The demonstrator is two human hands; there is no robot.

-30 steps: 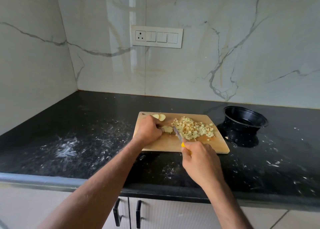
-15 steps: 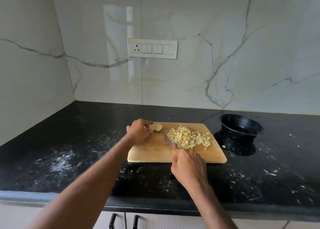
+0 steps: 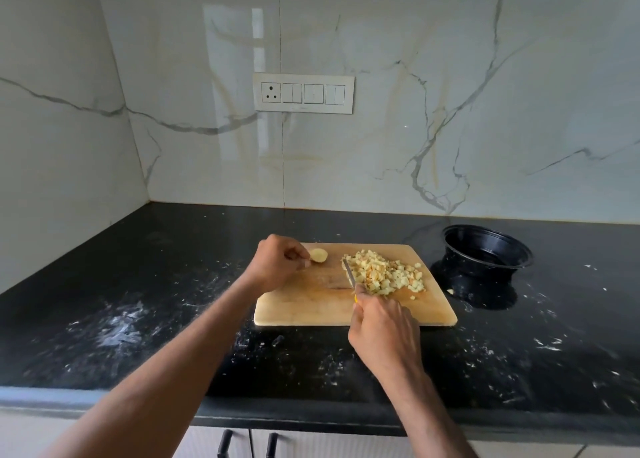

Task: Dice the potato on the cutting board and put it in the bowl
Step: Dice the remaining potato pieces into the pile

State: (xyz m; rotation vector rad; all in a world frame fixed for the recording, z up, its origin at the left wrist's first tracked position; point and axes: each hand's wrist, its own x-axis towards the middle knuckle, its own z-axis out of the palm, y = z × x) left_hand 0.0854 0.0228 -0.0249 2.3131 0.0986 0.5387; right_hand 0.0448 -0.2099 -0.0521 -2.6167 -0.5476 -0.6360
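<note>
One cutting board (image 3: pixel 304 310) on black bench (image 3: pixel 145 305), bearing one heap of diced potato (image 3: pixel 388 275) and one uncut potato piece (image 3: pixel 318 255); left hand (image 3: pixel 277 263) curled, fingertips touching that piece; right hand (image 3: pixel 382 333) gripping one knife (image 3: pixel 349 275) against heap; one black bowl (image 3: pixel 485 250) beside board, right

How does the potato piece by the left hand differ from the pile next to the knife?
The potato piece is one rounded, uncut chunk; the pile is many small cubes. The piece lies at the cutting board's far left, touched by the left hand; the pile sits right, against the knife. Both are pale yellow.
</note>
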